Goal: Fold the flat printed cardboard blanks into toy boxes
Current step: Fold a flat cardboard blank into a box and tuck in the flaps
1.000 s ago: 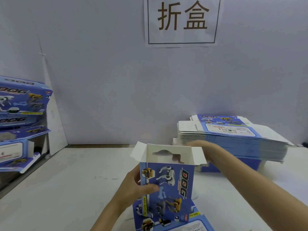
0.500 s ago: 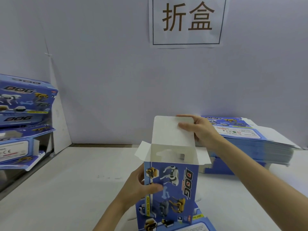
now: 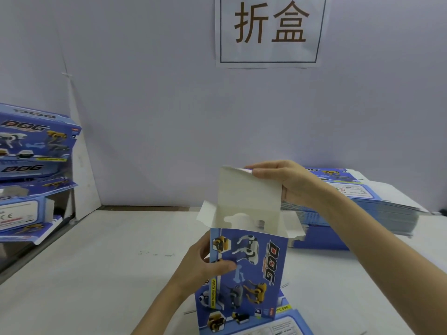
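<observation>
A blue printed DOG toy box (image 3: 249, 276) stands upright on the white table, its top open. My left hand (image 3: 205, 264) grips its left edge, thumb across the printed front. The white lid flap (image 3: 249, 189) stands up at the back. My right hand (image 3: 287, 182) holds that flap by its top right corner, fingers curled over the upper edge. Two small side flaps splay outward at the opening. A tall stack of flat blanks (image 3: 362, 201) lies behind my right arm.
Folded DOG boxes (image 3: 33, 151) are piled at the left edge beside a white board. Another flat blank (image 3: 285, 327) lies under the upright box near the front. A paper sign (image 3: 271, 30) hangs on the back wall. Bare white table (image 3: 108, 262) spreads left of the box.
My right hand came from behind the box, raised the lid flap upright, and now its fingers curl over the flap's top edge. My left hand has kept its grip.
</observation>
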`<state>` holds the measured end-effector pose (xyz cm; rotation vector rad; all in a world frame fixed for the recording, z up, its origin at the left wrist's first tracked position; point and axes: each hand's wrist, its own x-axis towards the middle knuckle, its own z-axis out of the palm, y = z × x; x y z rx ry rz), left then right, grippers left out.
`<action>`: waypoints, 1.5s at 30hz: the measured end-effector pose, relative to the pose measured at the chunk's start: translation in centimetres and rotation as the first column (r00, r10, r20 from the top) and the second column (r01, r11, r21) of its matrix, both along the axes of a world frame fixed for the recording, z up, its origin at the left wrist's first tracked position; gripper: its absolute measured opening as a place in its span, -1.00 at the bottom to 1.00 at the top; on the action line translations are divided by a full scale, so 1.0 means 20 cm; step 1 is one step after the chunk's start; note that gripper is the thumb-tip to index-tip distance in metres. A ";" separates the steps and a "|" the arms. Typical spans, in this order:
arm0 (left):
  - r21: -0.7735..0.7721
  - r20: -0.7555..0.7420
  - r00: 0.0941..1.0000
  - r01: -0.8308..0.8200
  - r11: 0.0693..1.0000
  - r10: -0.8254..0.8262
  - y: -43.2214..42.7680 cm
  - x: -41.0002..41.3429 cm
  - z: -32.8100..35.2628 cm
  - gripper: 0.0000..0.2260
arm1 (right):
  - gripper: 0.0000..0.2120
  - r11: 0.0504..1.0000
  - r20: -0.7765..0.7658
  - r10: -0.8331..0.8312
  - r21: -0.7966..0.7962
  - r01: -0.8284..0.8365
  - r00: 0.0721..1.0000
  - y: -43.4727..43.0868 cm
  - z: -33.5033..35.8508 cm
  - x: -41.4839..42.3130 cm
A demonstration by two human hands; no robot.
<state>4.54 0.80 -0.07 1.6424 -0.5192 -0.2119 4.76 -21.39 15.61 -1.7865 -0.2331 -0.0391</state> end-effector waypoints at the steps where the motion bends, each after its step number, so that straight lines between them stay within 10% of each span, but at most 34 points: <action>1: 0.001 0.004 1.000 0.004 1.000 -0.004 0.00 0.00 0.00 -0.41 | -0.89 0.999 0.033 -0.031 -0.043 0.032 0.999 -0.01 0.00 0.00; 16: 0.145 -0.048 0.990 0.140 0.979 -0.134 0.00 0.03 -0.09 -0.20 | -0.98 0.925 0.364 -0.209 -0.228 0.304 0.908 0.15 0.01 -0.07; 18: 0.124 -0.053 0.990 0.139 0.982 -0.134 0.03 0.05 -0.08 -0.17 | -0.77 0.888 0.441 -0.247 -0.252 0.384 0.863 0.12 -0.01 -0.09; 22: -0.140 -0.007 0.996 -0.089 0.986 0.089 0.04 0.07 0.04 -0.40 | -0.61 0.813 0.542 -0.530 0.105 0.573 0.652 0.07 -0.11 -0.22; 28: -0.322 0.112 0.972 -0.164 0.932 0.209 -0.03 -0.04 0.25 -0.59 | -0.30 0.983 0.322 -0.181 0.040 0.177 0.929 0.24 -0.36 -0.33; 45: -0.335 0.240 0.910 -0.250 0.908 0.339 -0.03 -0.13 0.37 -0.67 | -0.34 0.964 0.327 -0.238 0.193 0.182 0.915 0.25 -0.38 -0.36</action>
